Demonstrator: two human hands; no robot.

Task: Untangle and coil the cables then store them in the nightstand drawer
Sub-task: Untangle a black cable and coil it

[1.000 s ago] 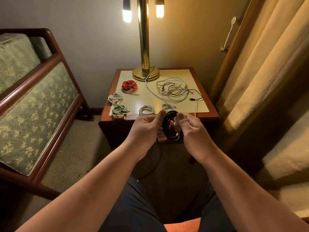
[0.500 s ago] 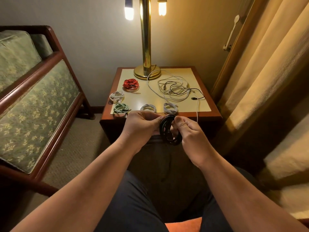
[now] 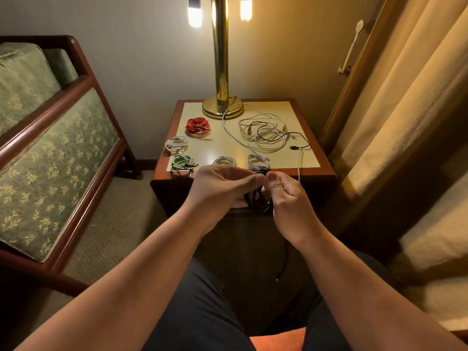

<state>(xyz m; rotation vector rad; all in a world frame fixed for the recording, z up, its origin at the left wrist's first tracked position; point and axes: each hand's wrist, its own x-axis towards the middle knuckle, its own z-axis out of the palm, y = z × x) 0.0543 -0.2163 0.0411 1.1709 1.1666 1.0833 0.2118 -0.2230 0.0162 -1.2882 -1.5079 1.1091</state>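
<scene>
Just in front of the nightstand (image 3: 326,171) my left hand (image 3: 220,188) grips a coil of black cable (image 3: 257,198), thumb on its top. My right hand (image 3: 286,196) pinches the same coil from the right side. A loose tail of black cable (image 3: 285,262) hangs below toward the floor. On the nightstand's cream mat lie coiled cables: a red one (image 3: 198,125), a white one (image 3: 176,144), a green one (image 3: 182,162) and two more white ones (image 3: 224,161) (image 3: 257,160). A tangle of white and black cables (image 3: 266,133) lies at the mat's right.
A brass lamp (image 3: 221,107) stands at the back of the nightstand, lit. A green upholstered bench with a wooden frame (image 3: 58,153) is on the left, curtains (image 3: 405,97) on the right. No drawer front shows behind my hands.
The view has tilted, so the nightstand sits lower in frame. Both hands stayed on the black coil and turned it; it is now seen more edge-on and mostly hidden between the fingers.
</scene>
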